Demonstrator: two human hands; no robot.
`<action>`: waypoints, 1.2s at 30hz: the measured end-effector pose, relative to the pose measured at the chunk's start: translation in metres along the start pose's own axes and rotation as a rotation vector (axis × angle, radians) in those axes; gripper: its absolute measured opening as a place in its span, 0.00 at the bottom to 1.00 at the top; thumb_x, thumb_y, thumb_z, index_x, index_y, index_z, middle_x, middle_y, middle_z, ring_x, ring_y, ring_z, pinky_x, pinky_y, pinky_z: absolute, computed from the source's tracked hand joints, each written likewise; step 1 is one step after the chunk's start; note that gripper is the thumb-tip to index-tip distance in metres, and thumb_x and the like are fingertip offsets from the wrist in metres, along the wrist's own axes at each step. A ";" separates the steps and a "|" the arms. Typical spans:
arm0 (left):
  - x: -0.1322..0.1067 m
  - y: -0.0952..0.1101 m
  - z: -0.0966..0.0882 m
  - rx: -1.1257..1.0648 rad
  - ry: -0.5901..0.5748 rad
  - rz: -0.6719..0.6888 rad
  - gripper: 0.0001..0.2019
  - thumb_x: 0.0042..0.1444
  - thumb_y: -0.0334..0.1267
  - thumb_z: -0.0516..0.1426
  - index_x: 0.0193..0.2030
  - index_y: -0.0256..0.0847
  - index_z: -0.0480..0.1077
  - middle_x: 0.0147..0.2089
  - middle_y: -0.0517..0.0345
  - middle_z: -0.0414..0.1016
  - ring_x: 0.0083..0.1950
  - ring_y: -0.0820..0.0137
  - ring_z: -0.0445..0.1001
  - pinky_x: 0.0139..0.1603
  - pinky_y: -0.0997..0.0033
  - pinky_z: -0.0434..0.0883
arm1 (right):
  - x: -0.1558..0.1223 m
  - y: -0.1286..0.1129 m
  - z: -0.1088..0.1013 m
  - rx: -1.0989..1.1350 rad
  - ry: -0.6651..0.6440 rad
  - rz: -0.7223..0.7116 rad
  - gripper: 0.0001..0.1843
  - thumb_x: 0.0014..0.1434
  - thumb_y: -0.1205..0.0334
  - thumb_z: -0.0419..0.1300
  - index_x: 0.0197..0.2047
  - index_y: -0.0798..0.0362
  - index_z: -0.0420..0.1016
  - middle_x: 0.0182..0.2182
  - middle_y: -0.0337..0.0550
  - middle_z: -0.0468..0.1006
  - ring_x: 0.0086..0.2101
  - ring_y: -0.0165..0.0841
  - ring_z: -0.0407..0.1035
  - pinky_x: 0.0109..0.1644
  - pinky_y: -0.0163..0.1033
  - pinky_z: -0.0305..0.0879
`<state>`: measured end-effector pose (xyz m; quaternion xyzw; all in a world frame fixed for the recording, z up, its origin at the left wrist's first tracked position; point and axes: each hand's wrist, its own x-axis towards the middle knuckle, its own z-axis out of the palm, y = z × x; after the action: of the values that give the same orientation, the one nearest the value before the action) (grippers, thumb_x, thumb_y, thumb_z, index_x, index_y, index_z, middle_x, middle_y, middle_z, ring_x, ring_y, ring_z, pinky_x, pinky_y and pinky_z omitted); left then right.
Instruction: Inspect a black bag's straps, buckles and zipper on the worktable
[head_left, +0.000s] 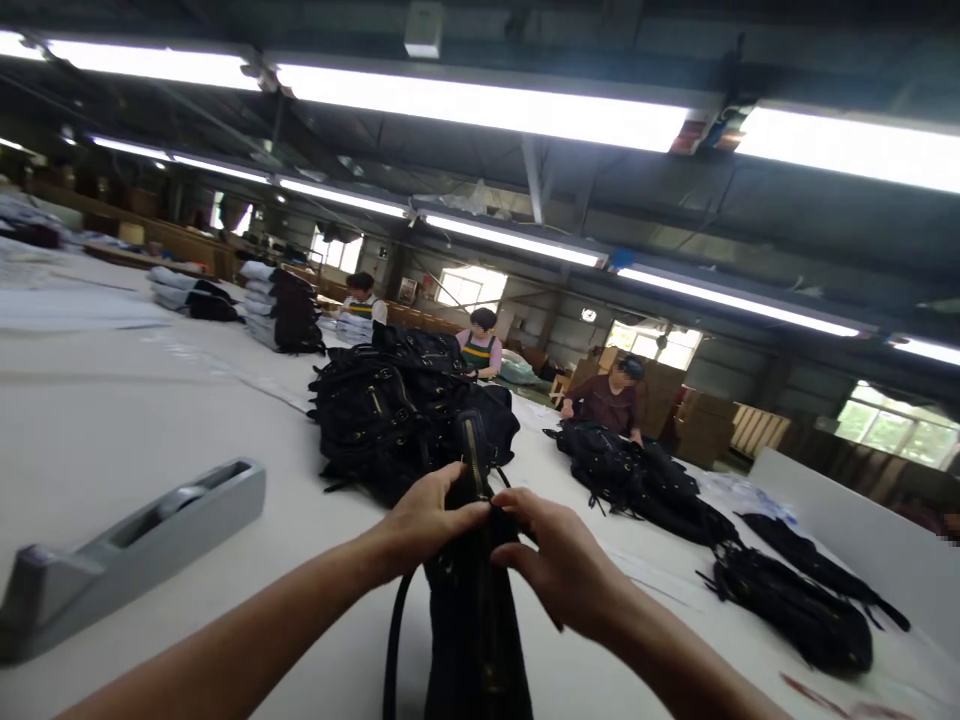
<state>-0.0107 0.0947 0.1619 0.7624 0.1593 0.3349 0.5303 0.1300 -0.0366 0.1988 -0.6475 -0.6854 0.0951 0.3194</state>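
A black fabric bag [474, 640] stands upright between my hands, its top raised and a brass-toothed zipper [475, 458] running up the edge. My left hand [429, 517] grips the bag's top from the left, and my right hand [555, 555] pinches it from the right, close to the zipper. A black strap [395, 650] hangs in a loop below my left hand. The lower part of the bag runs out of view at the bottom.
A grey tape dispenser [127, 555] lies on the white worktable [225, 430] at my left. A heap of black bags [397, 410] sits ahead, with more black bags [791, 615] to the right. Folded stacks stand farther back, and several co-workers [611, 400] work beyond.
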 end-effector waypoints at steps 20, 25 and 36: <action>0.044 0.028 0.023 0.296 0.371 0.076 0.21 0.49 0.49 0.55 0.14 0.41 0.54 0.16 0.66 0.50 0.20 0.77 0.51 0.23 0.72 0.47 | 0.006 -0.065 -0.038 -1.134 -0.204 -0.178 0.11 0.57 0.78 0.50 0.30 0.55 0.69 0.29 0.44 0.71 0.27 0.32 0.63 0.26 0.39 0.44; 0.040 0.038 0.000 0.330 0.472 0.058 0.20 0.49 0.50 0.54 0.15 0.40 0.58 0.15 0.65 0.55 0.19 0.76 0.55 0.23 0.74 0.50 | -0.033 -0.049 -0.031 -1.002 -0.255 -0.277 0.09 0.54 0.77 0.54 0.31 0.54 0.69 0.29 0.41 0.70 0.26 0.31 0.61 0.25 0.39 0.41; 0.029 0.035 0.007 0.329 0.455 0.048 0.21 0.48 0.52 0.56 0.14 0.39 0.60 0.16 0.66 0.57 0.19 0.78 0.55 0.21 0.75 0.51 | -0.065 -0.022 -0.019 -0.728 -0.182 -0.044 0.07 0.61 0.68 0.52 0.31 0.52 0.67 0.30 0.38 0.69 0.25 0.28 0.60 0.26 0.36 0.44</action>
<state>0.0110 0.0938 0.2025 0.7469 0.3085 0.4795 0.3422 0.1198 -0.1071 0.2053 -0.6926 -0.7137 -0.1044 0.0080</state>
